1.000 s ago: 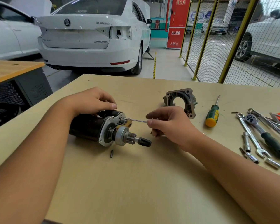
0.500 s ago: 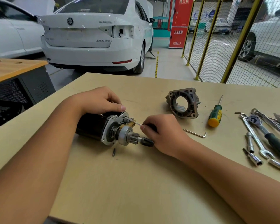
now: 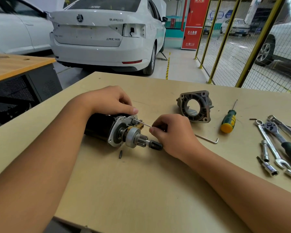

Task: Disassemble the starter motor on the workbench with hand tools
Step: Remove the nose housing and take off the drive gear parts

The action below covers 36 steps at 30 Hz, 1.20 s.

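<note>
Two hands share the work: left hand [image 3: 111, 101] grips the starter motor [image 3: 107, 128] steady on the bench [image 3: 141, 190] while right hand [image 3: 173, 132] fingers pinch a hex key [image 3: 207, 138] seated in its faceplate.

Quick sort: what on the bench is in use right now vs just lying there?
In use:
- starter motor, steadied by the left hand
- long hex key, pinched by the right hand, tip at the motor's end plate

Lying about:
- removed end housing
- green screwdriver
- ratchet
- spanners
- sockets
- small bit in front of the motor
</note>
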Tool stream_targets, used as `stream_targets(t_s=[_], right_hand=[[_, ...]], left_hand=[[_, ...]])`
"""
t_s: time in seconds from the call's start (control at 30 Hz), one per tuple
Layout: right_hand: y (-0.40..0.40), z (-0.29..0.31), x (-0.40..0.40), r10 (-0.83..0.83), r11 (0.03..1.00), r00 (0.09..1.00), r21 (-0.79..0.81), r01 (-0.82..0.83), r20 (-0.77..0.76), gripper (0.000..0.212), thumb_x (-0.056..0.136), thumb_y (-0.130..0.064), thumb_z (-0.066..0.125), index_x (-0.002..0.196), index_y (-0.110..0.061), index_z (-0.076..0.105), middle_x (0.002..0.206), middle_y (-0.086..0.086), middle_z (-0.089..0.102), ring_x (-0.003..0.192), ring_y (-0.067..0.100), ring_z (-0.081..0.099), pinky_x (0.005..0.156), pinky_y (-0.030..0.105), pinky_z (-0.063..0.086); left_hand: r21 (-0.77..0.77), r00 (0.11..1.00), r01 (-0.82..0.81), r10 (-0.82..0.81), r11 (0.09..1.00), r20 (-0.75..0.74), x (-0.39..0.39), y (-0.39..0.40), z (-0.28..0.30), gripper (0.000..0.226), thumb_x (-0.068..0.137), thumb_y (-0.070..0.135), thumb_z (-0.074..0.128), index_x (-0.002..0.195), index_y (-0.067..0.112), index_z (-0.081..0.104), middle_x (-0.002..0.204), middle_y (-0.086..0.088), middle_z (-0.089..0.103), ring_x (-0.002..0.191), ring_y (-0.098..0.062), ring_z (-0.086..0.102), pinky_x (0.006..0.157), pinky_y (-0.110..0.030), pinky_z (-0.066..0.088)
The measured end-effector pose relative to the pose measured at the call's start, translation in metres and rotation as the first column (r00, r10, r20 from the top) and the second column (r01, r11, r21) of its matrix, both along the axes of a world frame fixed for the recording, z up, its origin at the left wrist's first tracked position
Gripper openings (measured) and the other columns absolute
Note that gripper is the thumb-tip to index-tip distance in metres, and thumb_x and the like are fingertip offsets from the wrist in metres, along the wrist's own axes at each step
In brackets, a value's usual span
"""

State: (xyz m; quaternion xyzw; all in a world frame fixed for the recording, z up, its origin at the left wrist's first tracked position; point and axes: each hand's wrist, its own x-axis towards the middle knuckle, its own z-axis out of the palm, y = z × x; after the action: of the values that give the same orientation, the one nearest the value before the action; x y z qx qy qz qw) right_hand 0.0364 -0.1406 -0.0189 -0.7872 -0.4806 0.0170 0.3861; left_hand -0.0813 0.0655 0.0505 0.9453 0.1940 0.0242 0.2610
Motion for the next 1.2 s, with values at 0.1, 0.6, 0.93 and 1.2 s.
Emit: stream_targets(t_s=[0.1, 0.6, 0.93, 1.2], right_hand=[[0.004, 0.0, 0.0, -0.04, 0.999, 0.997, -0.007, 0.04, -0.058, 0.012, 0.084, -0.029, 0.078, 0.076, -0.027, 0.07, 0.069, -0.011, 0.065, 0.068, 0.004, 0.061, 0.06, 0.028, 0.05], [0.006, 0.002, -0.004, 0.097, 0.993, 0.995, -0.068, -0.099, -0.039, 0.026, 0.099, -0.034, 0.058, 0.089, -0.017, 0.074, 0.074, -0.005, 0.068, 0.071, 0.014, 0.062, 0.064, 0.035, 0.049], [0.005, 0.002, -0.006, 0.055, 0.998, 0.997, 0.024, -0.054, -0.046, 0.015, 0.093, -0.03, 0.066, 0.091, -0.022, 0.078, 0.083, -0.01, 0.072, 0.074, 0.004, 0.062, 0.064, 0.02, 0.047], [0.006, 0.004, -0.009, -0.004, 1.0, 1.0, 0.013, 0.004, 0.013, 0.009, 0.09, -0.033, 0.071, 0.092, -0.027, 0.076, 0.086, -0.01, 0.073, 0.08, 0.011, 0.066, 0.075, 0.039, 0.056]], left_hand=[[0.047, 0.999, 0.009, -0.008, 0.999, -0.037, 0.0, 0.0, 0.002, 0.021, 0.086, 0.055, 0.075, 0.09, 0.036, 0.082, 0.087, 0.021, 0.076, 0.084, 0.001, 0.069, 0.086, -0.032, 0.055], [0.004, 0.999, 0.05, -0.05, 0.999, -0.013, 0.007, -0.019, 0.005, 0.013, 0.078, 0.026, 0.07, 0.085, 0.036, 0.075, 0.093, 0.01, 0.074, 0.093, -0.009, 0.07, 0.079, -0.031, 0.057], [0.018, 0.988, 0.139, -0.138, 0.99, -0.063, -0.001, -0.027, 0.012, 0.019, 0.063, 0.026, 0.062, 0.074, 0.031, 0.076, 0.099, 0.002, 0.078, 0.103, -0.014, 0.072, 0.094, -0.048, 0.059], [0.054, 0.991, 0.107, -0.102, 0.993, -0.082, -0.001, -0.031, 0.013, 0.018, 0.061, 0.031, 0.065, 0.075, 0.034, 0.076, 0.1, 0.004, 0.077, 0.103, -0.014, 0.072, 0.092, -0.05, 0.06]])
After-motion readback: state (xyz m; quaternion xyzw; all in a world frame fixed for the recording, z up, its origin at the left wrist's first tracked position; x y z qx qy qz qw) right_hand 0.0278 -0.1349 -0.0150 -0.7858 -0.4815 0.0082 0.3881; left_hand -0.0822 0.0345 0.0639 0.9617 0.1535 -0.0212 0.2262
